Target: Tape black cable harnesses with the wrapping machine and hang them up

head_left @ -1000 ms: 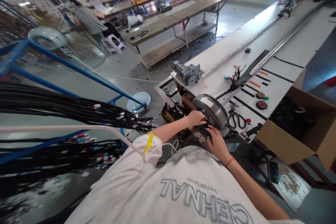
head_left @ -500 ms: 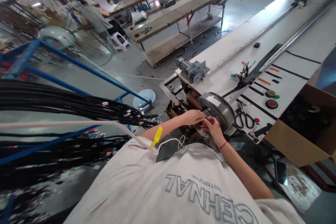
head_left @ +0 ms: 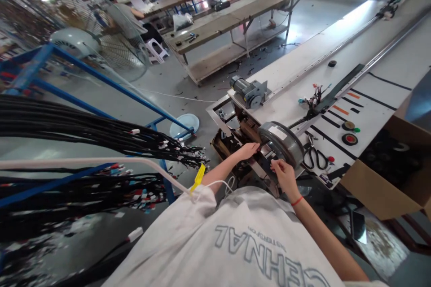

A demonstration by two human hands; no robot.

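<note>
Worker leaning over bench end: right hand (head_left: 284,171) pinching something small, unclear what, against grey hub motor (head_left: 282,142) resting at bench edge; left hand (head_left: 248,150) lying flat, fingers extended, touching motor's near rim. Risk: motor rolling off edge, catching fingers. Scissors (head_left: 314,157) lying just beyond.

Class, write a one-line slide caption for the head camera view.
Both hands, left hand and right hand, touch a grey round metal motor drum at the white workbench end.
</note>
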